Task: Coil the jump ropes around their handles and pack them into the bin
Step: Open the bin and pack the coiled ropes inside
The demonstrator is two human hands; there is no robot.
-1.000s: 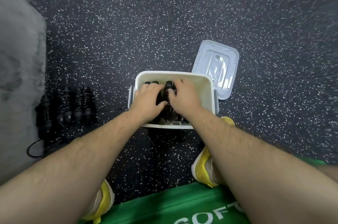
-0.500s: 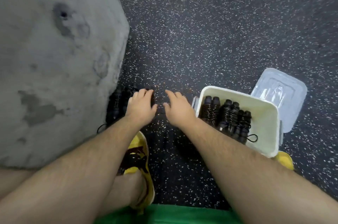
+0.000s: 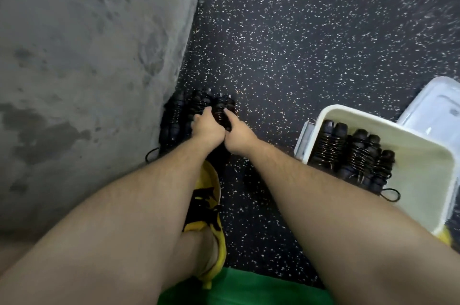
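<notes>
Three coiled black jump ropes lie side by side on the speckled floor beside a grey slab. My left hand (image 3: 206, 128) and my right hand (image 3: 239, 136) both grip the rightmost coiled rope (image 3: 222, 108) from either side. Two more coiled ropes (image 3: 174, 118) lie just left of it, one partly hidden by my left hand. At the right stands the white bin (image 3: 423, 170), with three coiled ropes (image 3: 353, 155) packed along its left wall.
A grey concrete slab (image 3: 87, 68) fills the left. The bin's clear lid (image 3: 438, 108) lies open behind the bin. My yellow shoe (image 3: 209, 207) sits below my hands, another yellow shoe (image 3: 445, 236) under the bin's corner. Green shorts (image 3: 249, 289) show at the bottom.
My hands left the bin, swung left to the ropes on the floor, and have closed around the rightmost coiled rope. The view has panned left.
</notes>
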